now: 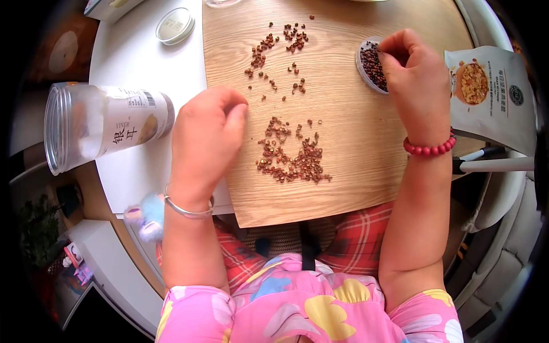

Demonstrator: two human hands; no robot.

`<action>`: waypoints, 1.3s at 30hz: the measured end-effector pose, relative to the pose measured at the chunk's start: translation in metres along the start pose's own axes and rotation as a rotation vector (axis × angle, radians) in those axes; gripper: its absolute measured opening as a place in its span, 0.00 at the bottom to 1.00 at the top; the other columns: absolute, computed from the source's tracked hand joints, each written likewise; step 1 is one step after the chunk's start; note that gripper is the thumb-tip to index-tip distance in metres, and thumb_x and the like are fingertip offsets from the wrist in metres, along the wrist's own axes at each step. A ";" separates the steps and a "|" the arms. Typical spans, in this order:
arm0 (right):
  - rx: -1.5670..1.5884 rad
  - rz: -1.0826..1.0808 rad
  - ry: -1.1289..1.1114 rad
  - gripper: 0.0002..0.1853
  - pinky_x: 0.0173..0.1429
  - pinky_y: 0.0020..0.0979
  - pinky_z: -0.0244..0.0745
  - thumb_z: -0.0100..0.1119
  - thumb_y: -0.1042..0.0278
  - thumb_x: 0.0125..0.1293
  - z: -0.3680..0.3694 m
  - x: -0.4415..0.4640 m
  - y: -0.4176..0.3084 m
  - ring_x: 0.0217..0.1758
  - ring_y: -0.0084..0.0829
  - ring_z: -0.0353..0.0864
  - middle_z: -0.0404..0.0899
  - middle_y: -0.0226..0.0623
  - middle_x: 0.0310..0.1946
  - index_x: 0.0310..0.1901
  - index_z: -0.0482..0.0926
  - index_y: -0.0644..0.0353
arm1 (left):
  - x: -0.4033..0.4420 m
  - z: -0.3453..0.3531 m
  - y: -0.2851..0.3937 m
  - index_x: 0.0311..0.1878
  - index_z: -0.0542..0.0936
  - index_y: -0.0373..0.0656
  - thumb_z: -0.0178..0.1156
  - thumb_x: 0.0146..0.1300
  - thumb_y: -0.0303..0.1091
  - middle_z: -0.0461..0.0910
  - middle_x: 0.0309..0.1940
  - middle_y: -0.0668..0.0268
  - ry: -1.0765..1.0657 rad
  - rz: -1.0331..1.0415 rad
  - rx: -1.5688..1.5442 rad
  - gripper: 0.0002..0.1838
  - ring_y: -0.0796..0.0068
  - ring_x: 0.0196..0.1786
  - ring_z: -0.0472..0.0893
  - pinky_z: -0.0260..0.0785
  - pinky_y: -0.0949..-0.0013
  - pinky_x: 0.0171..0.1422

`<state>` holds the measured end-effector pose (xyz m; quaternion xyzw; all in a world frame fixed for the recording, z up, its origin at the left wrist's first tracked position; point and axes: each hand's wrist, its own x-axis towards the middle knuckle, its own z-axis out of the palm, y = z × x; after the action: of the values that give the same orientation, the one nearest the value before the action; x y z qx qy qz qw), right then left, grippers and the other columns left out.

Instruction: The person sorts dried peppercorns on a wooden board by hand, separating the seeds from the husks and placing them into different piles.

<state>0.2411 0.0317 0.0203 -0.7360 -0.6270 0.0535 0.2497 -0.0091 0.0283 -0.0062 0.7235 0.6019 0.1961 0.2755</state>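
Reddish-brown Sichuan peppercorns lie on the wooden board in a loose far group [294, 37] and a denser near pile [294, 163]. At the board's left edge is my left hand [209, 134], its fingers curled in and the thumb bent toward them; whatever it may hold is hidden. My right hand [417, 74] pinches thumb and forefinger together at the rim of a small clear round tub [364, 71]. Dark peppercorns [374, 68] fill much of that tub. Anything between the right fingertips is too small to make out.
A clear plastic jar [108, 123] lies on its side at the left, over the white tabletop [117, 63]. A round clear lid [175, 26] rests farther back. To the right of the wooden board [343, 143] is a printed food pouch [492, 97].
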 end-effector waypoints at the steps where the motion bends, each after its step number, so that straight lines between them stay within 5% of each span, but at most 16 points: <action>1: 0.001 0.002 0.000 0.04 0.34 0.24 0.73 0.58 0.76 0.60 -0.003 0.001 0.002 0.27 0.23 0.79 0.81 0.34 0.25 0.36 0.80 0.63 | 0.001 -0.003 -0.005 0.32 0.79 0.36 0.57 0.58 0.28 0.79 0.26 0.63 0.028 0.005 -0.072 0.05 0.70 0.29 0.78 0.70 0.68 0.35; 2: -0.019 0.062 -0.028 0.05 0.38 0.30 0.75 0.57 0.75 0.58 -0.006 0.002 0.005 0.31 0.33 0.81 0.82 0.39 0.27 0.35 0.81 0.61 | 0.002 -0.006 -0.010 0.33 0.78 0.34 0.55 0.61 0.26 0.77 0.24 0.68 0.056 0.009 -0.144 0.05 0.81 0.26 0.75 0.68 0.74 0.30; 3: -0.038 0.122 -0.056 0.06 0.42 0.37 0.77 0.57 0.74 0.56 -0.007 0.002 0.006 0.35 0.43 0.82 0.82 0.44 0.30 0.33 0.82 0.60 | 0.002 -0.011 -0.011 0.33 0.78 0.34 0.55 0.61 0.26 0.77 0.24 0.68 0.054 0.009 -0.142 0.05 0.81 0.26 0.75 0.68 0.74 0.30; 4: -0.036 0.125 -0.057 0.06 0.42 0.37 0.77 0.57 0.74 0.56 -0.006 0.001 0.006 0.35 0.43 0.82 0.82 0.44 0.30 0.33 0.82 0.60 | 0.003 -0.018 -0.010 0.34 0.78 0.35 0.54 0.61 0.26 0.77 0.24 0.69 0.046 -0.113 -0.170 0.05 0.82 0.26 0.74 0.67 0.76 0.29; 6: -0.132 0.103 -0.073 0.07 0.35 0.24 0.74 0.58 0.76 0.58 -0.005 0.000 0.006 0.28 0.24 0.80 0.82 0.36 0.25 0.38 0.82 0.61 | 0.004 -0.028 -0.008 0.35 0.77 0.36 0.53 0.63 0.26 0.76 0.23 0.70 0.003 -0.268 -0.194 0.05 0.87 0.25 0.74 0.65 0.80 0.25; 10: -0.030 -0.118 -0.011 0.07 0.35 0.23 0.74 0.58 0.77 0.58 0.006 0.000 0.010 0.28 0.23 0.79 0.82 0.35 0.26 0.38 0.82 0.63 | 0.002 -0.019 -0.011 0.33 0.76 0.35 0.52 0.62 0.25 0.74 0.19 0.71 -0.124 -0.200 -0.055 0.05 0.85 0.23 0.73 0.65 0.79 0.26; 12: 0.168 -0.058 -0.035 0.05 0.42 0.37 0.77 0.57 0.74 0.55 0.011 -0.003 0.000 0.34 0.42 0.82 0.82 0.44 0.30 0.31 0.83 0.62 | 0.001 -0.013 -0.008 0.33 0.76 0.35 0.53 0.62 0.25 0.74 0.18 0.71 -0.122 -0.123 -0.042 0.05 0.84 0.22 0.72 0.65 0.78 0.27; 15: 0.297 -0.001 -0.139 0.05 0.42 0.37 0.77 0.57 0.75 0.55 0.010 -0.006 -0.012 0.34 0.42 0.82 0.82 0.45 0.28 0.30 0.83 0.62 | 0.001 -0.009 -0.001 0.34 0.76 0.34 0.53 0.62 0.25 0.76 0.21 0.68 -0.157 -0.082 -0.168 0.05 0.81 0.26 0.73 0.67 0.76 0.32; 17: 0.328 -0.038 -0.136 0.05 0.42 0.37 0.77 0.57 0.75 0.55 0.018 -0.009 -0.013 0.34 0.43 0.82 0.82 0.45 0.28 0.30 0.82 0.62 | 0.004 -0.004 -0.003 0.36 0.76 0.33 0.54 0.63 0.24 0.78 0.30 0.65 0.241 0.119 0.051 0.04 0.79 0.32 0.75 0.68 0.74 0.39; 18: 0.361 -0.075 -0.133 0.05 0.42 0.37 0.77 0.57 0.76 0.54 0.021 -0.011 -0.014 0.34 0.43 0.82 0.81 0.45 0.28 0.29 0.82 0.62 | 0.004 -0.003 -0.004 0.39 0.77 0.34 0.55 0.61 0.24 0.77 0.36 0.62 0.234 0.075 0.018 0.05 0.73 0.37 0.76 0.69 0.72 0.44; 24: 0.311 -0.169 -0.174 0.05 0.44 0.38 0.77 0.56 0.77 0.54 0.038 -0.020 -0.023 0.36 0.43 0.82 0.81 0.46 0.29 0.29 0.81 0.63 | 0.004 0.008 -0.005 0.40 0.77 0.34 0.55 0.58 0.21 0.74 0.34 0.60 0.221 0.252 0.265 0.07 0.66 0.34 0.76 0.70 0.72 0.43; 28: 0.275 -0.177 -0.206 0.06 0.45 0.39 0.77 0.58 0.76 0.53 0.042 -0.024 -0.030 0.39 0.44 0.81 0.80 0.45 0.32 0.33 0.81 0.61 | -0.001 0.014 0.011 0.36 0.77 0.34 0.56 0.55 0.18 0.73 0.31 0.60 0.031 0.300 -0.022 0.05 0.68 0.31 0.75 0.68 0.73 0.37; 39: 0.340 -0.165 -0.288 0.03 0.41 0.40 0.76 0.61 0.72 0.52 0.045 -0.024 -0.029 0.36 0.44 0.80 0.78 0.43 0.30 0.30 0.81 0.59 | -0.006 0.016 0.015 0.41 0.79 0.35 0.57 0.61 0.21 0.78 0.32 0.70 0.026 0.099 -0.361 0.06 0.84 0.35 0.74 0.68 0.79 0.41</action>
<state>0.1926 0.0245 -0.0117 -0.6143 -0.6962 0.2420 0.2817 0.0110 0.0178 -0.0086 0.6883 0.5240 0.3235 0.3834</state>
